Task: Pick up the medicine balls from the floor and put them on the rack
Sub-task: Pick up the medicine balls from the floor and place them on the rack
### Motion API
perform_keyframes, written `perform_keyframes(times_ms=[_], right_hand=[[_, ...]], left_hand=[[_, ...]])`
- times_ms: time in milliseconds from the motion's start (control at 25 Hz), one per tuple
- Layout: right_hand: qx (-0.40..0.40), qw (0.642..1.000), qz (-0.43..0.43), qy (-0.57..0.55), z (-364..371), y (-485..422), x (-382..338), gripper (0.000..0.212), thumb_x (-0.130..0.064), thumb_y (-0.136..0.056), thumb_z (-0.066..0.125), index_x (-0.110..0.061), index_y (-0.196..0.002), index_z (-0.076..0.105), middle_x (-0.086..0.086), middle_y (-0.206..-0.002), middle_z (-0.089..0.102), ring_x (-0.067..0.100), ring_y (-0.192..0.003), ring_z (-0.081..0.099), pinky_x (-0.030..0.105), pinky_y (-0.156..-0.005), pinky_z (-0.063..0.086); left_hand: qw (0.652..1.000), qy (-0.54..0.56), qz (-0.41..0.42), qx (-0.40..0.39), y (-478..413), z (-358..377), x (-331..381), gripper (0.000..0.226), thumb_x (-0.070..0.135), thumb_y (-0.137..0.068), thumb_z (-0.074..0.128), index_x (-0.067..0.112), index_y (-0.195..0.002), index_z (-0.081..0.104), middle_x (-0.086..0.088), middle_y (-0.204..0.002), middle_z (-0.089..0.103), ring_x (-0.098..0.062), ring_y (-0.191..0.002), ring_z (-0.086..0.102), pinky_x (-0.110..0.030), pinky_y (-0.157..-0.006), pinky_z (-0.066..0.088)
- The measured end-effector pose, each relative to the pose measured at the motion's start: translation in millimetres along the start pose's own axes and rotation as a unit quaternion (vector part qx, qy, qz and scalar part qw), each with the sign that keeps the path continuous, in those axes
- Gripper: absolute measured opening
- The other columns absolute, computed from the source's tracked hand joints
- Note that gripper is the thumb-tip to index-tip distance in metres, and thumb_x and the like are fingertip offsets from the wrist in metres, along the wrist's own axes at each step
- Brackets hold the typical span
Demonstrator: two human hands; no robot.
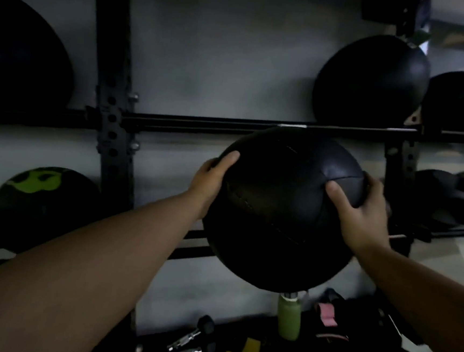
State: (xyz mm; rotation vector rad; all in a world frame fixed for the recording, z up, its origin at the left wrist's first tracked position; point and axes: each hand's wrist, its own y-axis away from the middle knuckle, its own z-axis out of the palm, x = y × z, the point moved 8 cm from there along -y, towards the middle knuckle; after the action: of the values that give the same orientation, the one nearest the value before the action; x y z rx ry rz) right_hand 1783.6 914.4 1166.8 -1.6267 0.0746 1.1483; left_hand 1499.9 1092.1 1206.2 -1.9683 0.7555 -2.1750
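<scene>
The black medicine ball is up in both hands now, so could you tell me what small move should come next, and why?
Probably lift the medicine ball slightly and forward over the rack rails: both the left hand and right hand grip it just below an open stretch.

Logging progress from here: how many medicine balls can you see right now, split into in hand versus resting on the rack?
In hand: 1, the black ball held between the left hand and right hand.
On the rack: 4, upper left, upper right, far right, green-marked lower left.
Total: 5. Dark shapes at lower right are unclear.
</scene>
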Motion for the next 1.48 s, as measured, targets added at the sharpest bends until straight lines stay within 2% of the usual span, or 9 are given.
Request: perform_keyframes(times_ms=[120, 280, 400, 480, 640, 760, 1000, 1200, 1480], right_hand=[[-0.033, 0.999, 0.001, -0.04, 102.9, -19.3, -7.8, 0.121, -0.1, -0.05, 0.064, -0.031, -0.148, 0.045, 0.007, -0.142, 0.057, 0.028, -0.13, 0.057, 0.052, -0.111, 0.046], [-0.088, 0.993, 0.029, -0.074, 234.5, -27.0, 26.1, 0.119, -0.1, -0.05, 0.063, -0.03, -0.144, 0.048, 0.006, -0.138, 0.059, 0.023, -0.123, 0.06, 0.046, -0.106, 0.05], [-0.158, 0.986, 0.035, -0.045, 321.4, -32.7, 60.0, 0.121, -0.1, -0.057, 0.059, -0.026, -0.151, 0.045, 0.011, -0.146, 0.053, 0.03, -0.131, 0.055, 0.047, -0.112, 0.045], [-0.139, 0.989, 0.023, -0.032, 341.8, -45.8, 75.0, 0.113, -0.098, -0.064, 0.054, -0.026, -0.151, 0.048, 0.014, -0.144, 0.054, 0.033, -0.132, 0.054, 0.047, -0.113, 0.042], [-0.114, 0.992, 0.024, -0.052, 343.7, -66.1, 97.6, 0.113, -0.102, -0.064, 0.048, -0.027, -0.148, 0.052, 0.012, -0.143, 0.059, 0.028, -0.129, 0.057, 0.044, -0.11, 0.043], [-0.12, 0.991, 0.026, -0.052, 339.4, -64.6, 102.2, 0.105, -0.098, -0.068, 0.049, -0.03, -0.148, 0.052, 0.01, -0.143, 0.059, 0.028, -0.128, 0.057, 0.036, -0.104, 0.042], [-0.168, 0.984, 0.054, 0.003, 334.6, -52.5, 96.5, 0.115, -0.103, -0.068, 0.037, -0.032, -0.158, 0.04, 0.009, -0.154, 0.051, 0.032, -0.138, 0.051, 0.046, -0.115, 0.039], [-0.188, 0.974, 0.047, 0.115, 303.2, -28.1, 82.4, 0.1, -0.092, -0.078, 0.036, -0.03, -0.157, 0.039, 0.013, -0.15, 0.052, 0.035, -0.136, 0.053, 0.044, -0.111, 0.042], [-0.16, 0.94, 0.027, 0.3, 208.0, -9.4, 41.7, 0.085, -0.088, -0.088, 0.033, -0.036, -0.156, 0.034, 0.007, -0.157, 0.043, 0.032, -0.127, 0.058, 0.053, -0.104, 0.048]], left_hand=[[0.998, -0.015, 0.001, 0.059, -38.1, -84.4, 7.4, 0.111, 0.081, -0.05, 0.082, 0.023, -0.144, 0.071, -0.009, -0.133, 0.079, -0.034, -0.12, 0.075, -0.052, -0.114, 0.055], [0.986, -0.113, -0.029, 0.116, -86.1, -182.5, -12.0, 0.126, 0.092, -0.05, 0.072, 0.033, -0.16, 0.056, -0.007, -0.156, 0.063, -0.037, -0.138, 0.063, -0.054, -0.122, 0.046], [0.974, -0.201, -0.025, 0.104, -102.3, -225.2, -51.4, 0.132, 0.095, -0.057, 0.065, 0.038, -0.171, 0.033, -0.008, -0.173, 0.04, -0.039, -0.153, 0.046, -0.057, -0.126, 0.038], [0.956, -0.279, 0.047, 0.075, -100.6, -221.0, -60.6, 0.13, 0.095, -0.057, 0.06, 0.041, -0.171, 0.029, -0.006, -0.175, 0.031, -0.035, -0.159, 0.036, -0.056, -0.13, 0.032], [0.866, -0.45, 0.215, 0.011, -100.1, -181.1, -48.3, 0.123, 0.091, -0.071, 0.055, 0.037, -0.175, 0.019, -0.001, -0.184, 0.014, -0.025, -0.17, 0.008, -0.053, -0.135, 0.016], [0.821, -0.504, 0.266, -0.017, -97.1, -167.8, -40.2, 0.122, 0.088, -0.071, 0.059, 0.032, -0.174, 0.025, 0.002, -0.184, 0.016, -0.029, -0.17, 0.011, -0.061, -0.133, 0.021], [0.821, -0.511, 0.255, 0.005, -96.4, -171.0, -41.8, 0.12, 0.086, -0.069, 0.061, 0.031, -0.172, 0.033, 0.003, -0.182, 0.024, -0.029, -0.169, 0.017, -0.06, -0.132, 0.024], [0.822, -0.526, 0.218, 0.001, -88.2, -166.2, -34.4, 0.123, 0.091, -0.068, 0.054, 0.034, -0.173, 0.028, 0.005, -0.184, 0.017, -0.028, -0.17, 0.012, -0.059, -0.134, 0.021], [0.804, -0.522, 0.283, -0.038, -44.7, -104.7, -14.7, 0.1, 0.088, -0.071, 0.055, 0.029, -0.152, 0.062, 0.003, -0.165, 0.053, -0.03, -0.159, 0.037, -0.052, -0.13, 0.03]])
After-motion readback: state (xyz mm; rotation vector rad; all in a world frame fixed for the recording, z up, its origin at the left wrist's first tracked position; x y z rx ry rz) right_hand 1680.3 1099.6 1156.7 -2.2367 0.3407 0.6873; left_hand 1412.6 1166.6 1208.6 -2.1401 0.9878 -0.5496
